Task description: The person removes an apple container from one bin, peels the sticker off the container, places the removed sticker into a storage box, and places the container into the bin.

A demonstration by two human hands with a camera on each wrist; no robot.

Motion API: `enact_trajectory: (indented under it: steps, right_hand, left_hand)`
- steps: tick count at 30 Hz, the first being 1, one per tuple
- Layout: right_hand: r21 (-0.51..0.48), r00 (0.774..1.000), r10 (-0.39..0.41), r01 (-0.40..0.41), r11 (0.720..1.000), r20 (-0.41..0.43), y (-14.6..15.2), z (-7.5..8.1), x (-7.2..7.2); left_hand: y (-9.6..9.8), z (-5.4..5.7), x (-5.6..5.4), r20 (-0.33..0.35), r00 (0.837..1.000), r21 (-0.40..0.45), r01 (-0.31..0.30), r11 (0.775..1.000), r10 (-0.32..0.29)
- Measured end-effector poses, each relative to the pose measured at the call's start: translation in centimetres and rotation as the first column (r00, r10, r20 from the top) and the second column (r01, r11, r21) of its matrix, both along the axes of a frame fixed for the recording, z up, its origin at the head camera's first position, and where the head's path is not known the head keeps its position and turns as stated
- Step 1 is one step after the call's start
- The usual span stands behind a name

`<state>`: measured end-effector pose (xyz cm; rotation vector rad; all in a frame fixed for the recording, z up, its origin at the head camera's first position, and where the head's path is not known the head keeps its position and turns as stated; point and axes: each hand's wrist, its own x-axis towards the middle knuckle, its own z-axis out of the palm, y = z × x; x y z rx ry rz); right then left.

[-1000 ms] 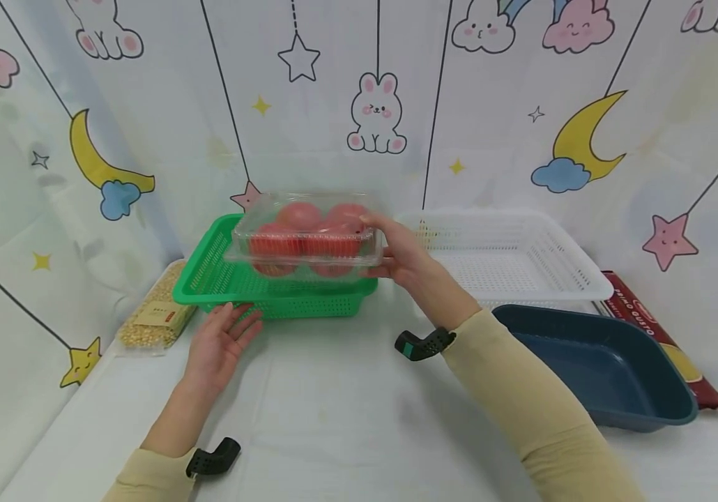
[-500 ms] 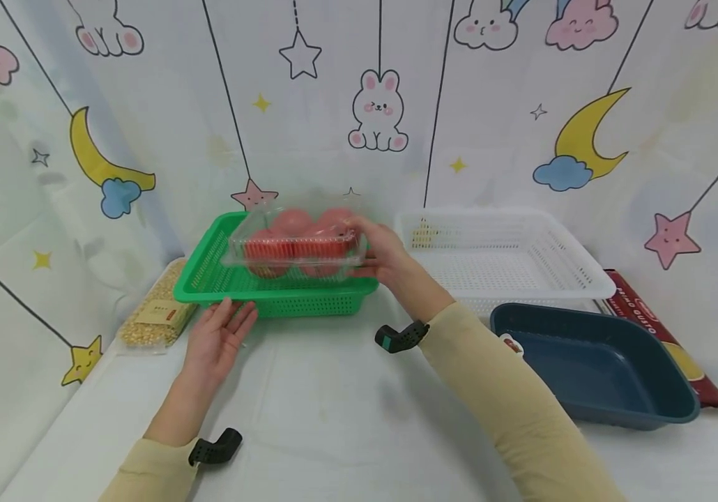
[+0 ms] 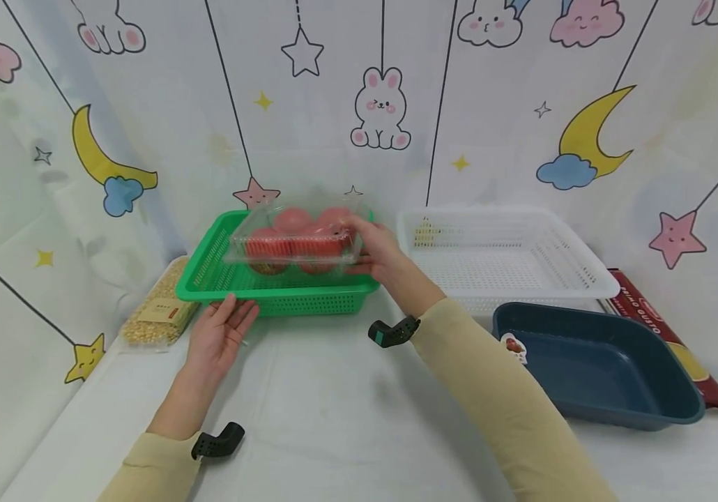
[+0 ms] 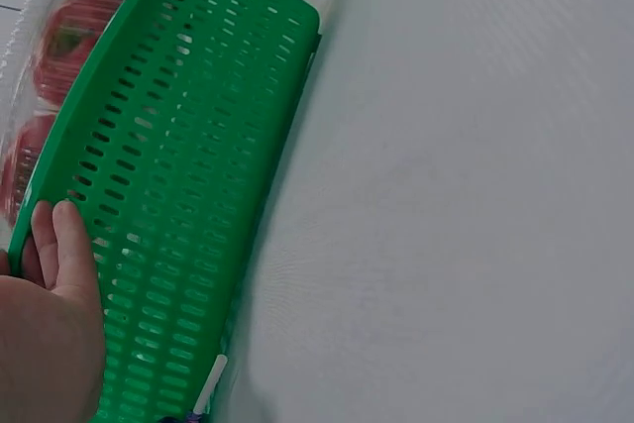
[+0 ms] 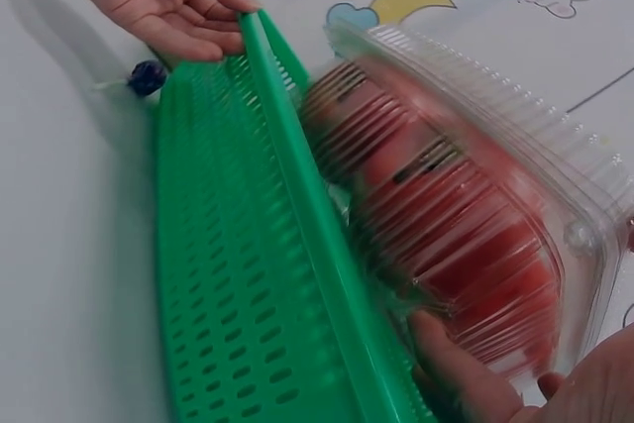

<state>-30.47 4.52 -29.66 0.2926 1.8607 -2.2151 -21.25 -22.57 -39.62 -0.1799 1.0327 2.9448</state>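
Observation:
A clear plastic clamshell box of red tomatoes (image 3: pixel 315 244) is held tilted over the green basket (image 3: pixel 296 304), its lower part within the rim. My right hand (image 3: pixel 379 254) grips the box's right end, thumb above and fingers below. In the right wrist view, part of that hand (image 5: pixel 584 393) shows at the box's near corner. My left hand (image 3: pixel 217 335) is palm up at the basket's front left, its relaxed fingers touching the rim and outer wall. The left wrist view shows two fingertips of the left hand (image 4: pixel 50 334) against the basket wall.
To the right stands a white basket (image 3: pixel 491 258), with a dark blue tray (image 3: pixel 604 369) in front. A red-brown packet (image 3: pixel 654 317) lies behind the tray. Left of the green basket is a bag of yellow grains (image 3: pixel 158 314). A patterned curtain (image 3: pixel 309 139) hangs behind.
The box has moved left and slightly down over the green basket with my right hand. My left fingers have come closer against the basket's rim. The sticker on the blue tray has come into view.

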Motion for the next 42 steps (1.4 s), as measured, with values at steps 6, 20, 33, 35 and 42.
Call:
enact_trajectory:
  steps: [6,20,33,35,42]
  right_hand:
    - [0.040,1.000,0.013,-0.012,0.999,-0.018,-0.9,0.0,-0.3]
    - [0.068,1.000,0.022,-0.022,0.997,-0.007,-2.8,-1.8,-0.5]
    - [0.098,0.997,-0.008,0.015,0.995,-0.071,-3.6,-2.2,-0.7]
    - [0.116,0.997,0.008,0.001,0.993,-0.073,-3.6,-2.2,-0.7]
    - [0.090,0.999,0.035,-0.033,0.995,-0.022,-3.1,-2.4,-0.6]
  left_hand:
    - [-0.1,0.0,-0.1,0.003,1.000,-0.010,-0.004,1.000,0.004]
    - [0.0,0.1,-0.3,0.053,0.999,-0.015,-0.002,1.000,0.003]
    - [0.0,0.3,-0.3,0.051,0.999,-0.032,-0.012,0.999,0.014]
    - [0.0,0.3,-0.3,0.053,0.998,-0.034,-0.016,0.999,0.018]
    - [0.0,0.2,-0.3,0.053,0.998,-0.044,-0.021,0.999,0.023]
